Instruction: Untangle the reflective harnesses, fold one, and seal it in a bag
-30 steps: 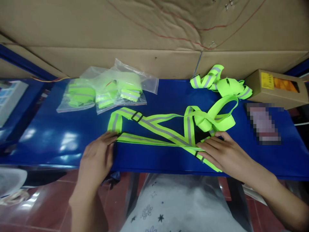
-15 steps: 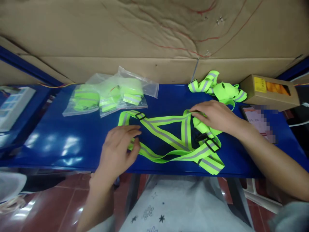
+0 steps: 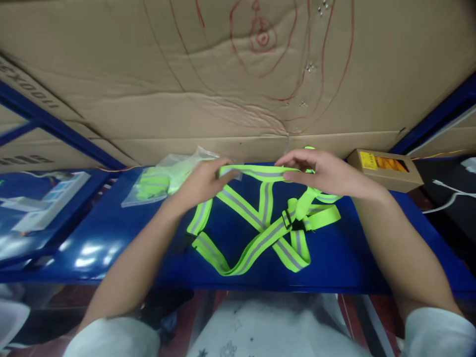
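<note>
A neon yellow-green harness (image 3: 256, 245) of straps with silver stripes and black buckles lies on the blue table (image 3: 167, 258). Its top strap is raised between my two hands. My left hand (image 3: 208, 181) is closed on the strap's left end, fingers wrapped over it. At the strap's right end, my right hand (image 3: 316, 171) pinches it between thumb and fingers. The lower straps form loops that rest on the table, and a black buckle (image 3: 286, 219) shows near the right side.
Clear plastic bags with folded green straps (image 3: 152, 186) lie at the back left. A cardboard box (image 3: 390, 171) with a yellow label stands at the back right. Behind the table rises a cardboard wall (image 3: 186, 114). A white power strip (image 3: 55, 201) lies far left.
Both hands have moved to the harness's far side, and the top strap is now lifted between them. My left hand has closed on it. The camera view has tilted up.
</note>
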